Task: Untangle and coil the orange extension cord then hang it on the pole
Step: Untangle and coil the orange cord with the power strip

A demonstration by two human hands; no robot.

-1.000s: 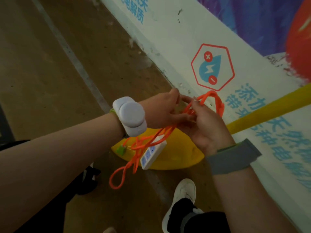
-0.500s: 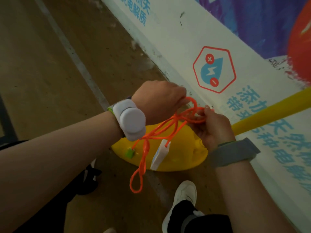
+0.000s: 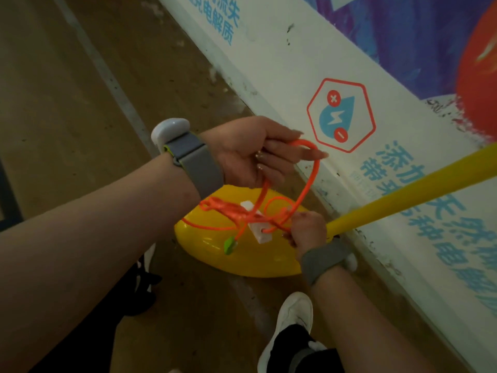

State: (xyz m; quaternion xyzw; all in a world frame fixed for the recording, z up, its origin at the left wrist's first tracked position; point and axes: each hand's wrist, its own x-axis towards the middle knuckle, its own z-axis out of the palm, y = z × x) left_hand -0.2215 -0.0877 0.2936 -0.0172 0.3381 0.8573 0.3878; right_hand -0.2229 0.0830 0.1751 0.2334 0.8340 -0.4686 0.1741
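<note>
The orange extension cord (image 3: 309, 181) runs in a loop between my two hands above the yellow base. My left hand (image 3: 252, 154) is turned palm up, with the cord's loop passing over its fingers and two fingers curled on a strand. My right hand (image 3: 306, 230) is lower and pinches the tangled strands near the white socket block (image 3: 259, 232). A green plug (image 3: 230, 244) dangles from the tangle. The yellow pole (image 3: 403, 195) slants up to the right from behind my right hand.
The pole's rounded yellow base (image 3: 242, 259) sits on the brown floor (image 3: 67, 90) against a printed white wall (image 3: 295, 49). My white shoe (image 3: 290, 324) stands just below the base. A pale painted line crosses the floor on the left.
My left hand has turned palm up and lifted, drawing a wide loop of cord. My right hand has dropped lower with the tangle. The socket block and plug now hang nearer the base.
</note>
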